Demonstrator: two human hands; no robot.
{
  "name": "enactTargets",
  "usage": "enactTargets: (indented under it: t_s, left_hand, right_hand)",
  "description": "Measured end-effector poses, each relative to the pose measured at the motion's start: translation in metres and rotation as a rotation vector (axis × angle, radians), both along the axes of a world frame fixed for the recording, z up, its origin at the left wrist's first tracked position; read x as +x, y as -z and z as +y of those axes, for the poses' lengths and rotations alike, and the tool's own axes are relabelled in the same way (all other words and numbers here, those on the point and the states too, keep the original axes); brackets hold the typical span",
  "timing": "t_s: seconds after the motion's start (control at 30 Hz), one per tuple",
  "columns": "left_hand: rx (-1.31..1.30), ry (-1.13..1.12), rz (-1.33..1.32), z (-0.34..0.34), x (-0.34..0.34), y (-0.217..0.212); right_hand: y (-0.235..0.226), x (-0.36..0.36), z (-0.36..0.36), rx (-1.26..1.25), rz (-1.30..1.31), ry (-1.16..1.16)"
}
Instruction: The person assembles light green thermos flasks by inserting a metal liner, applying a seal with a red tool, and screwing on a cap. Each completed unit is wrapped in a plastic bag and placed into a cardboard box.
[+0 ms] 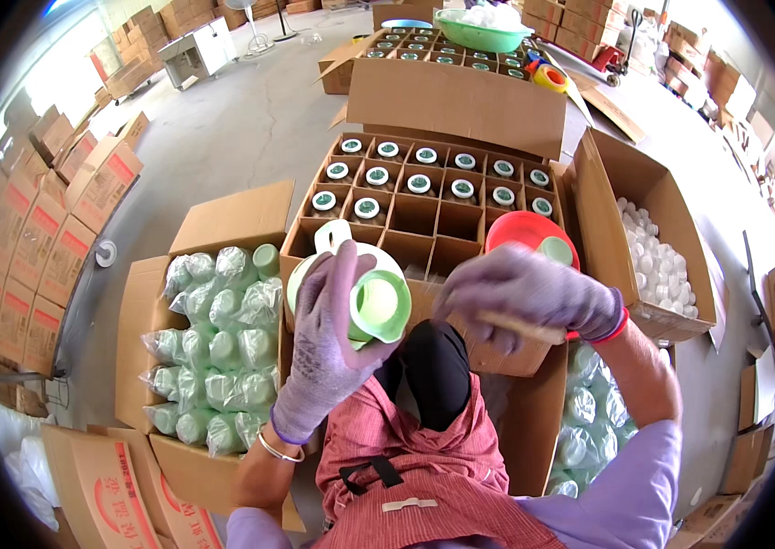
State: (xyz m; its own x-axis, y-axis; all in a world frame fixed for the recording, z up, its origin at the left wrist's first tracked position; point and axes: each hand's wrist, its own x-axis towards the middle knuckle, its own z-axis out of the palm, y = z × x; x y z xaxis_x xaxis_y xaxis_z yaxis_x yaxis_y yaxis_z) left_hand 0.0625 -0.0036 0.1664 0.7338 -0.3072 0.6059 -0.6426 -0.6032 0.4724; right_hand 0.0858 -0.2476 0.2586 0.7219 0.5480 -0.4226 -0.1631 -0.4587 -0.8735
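Holding round cup point(380, 306), fabric-gloved left grip point(325, 331)

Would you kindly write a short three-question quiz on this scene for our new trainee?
1. True or false: the person's left hand holds a light green cup.
2. On which side of the person do the loose small white pieces lie in an open cardboard box?
3. What colour is the bowl beside the person's right hand: (a) blue, (b) red, (c) white?

Key:
1. True.
2. The right side.
3. b, red.
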Motion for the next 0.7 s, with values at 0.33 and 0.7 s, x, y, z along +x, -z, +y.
enactTargets:
  t_s: [0.33, 0.7]
  left_hand:
    - [-0.088, -0.026, -0.161, -0.008, 0.006, 0.004]
    - [0.217, -0.072, -0.377, -0.017, 0.005, 0.000]
  right_hand:
    - [0.229, 0.083, -0.143, -0.556, -0.762, 0.528]
    - [0.062, -0.024, 0.010, -0.275, -1.011, 0.025]
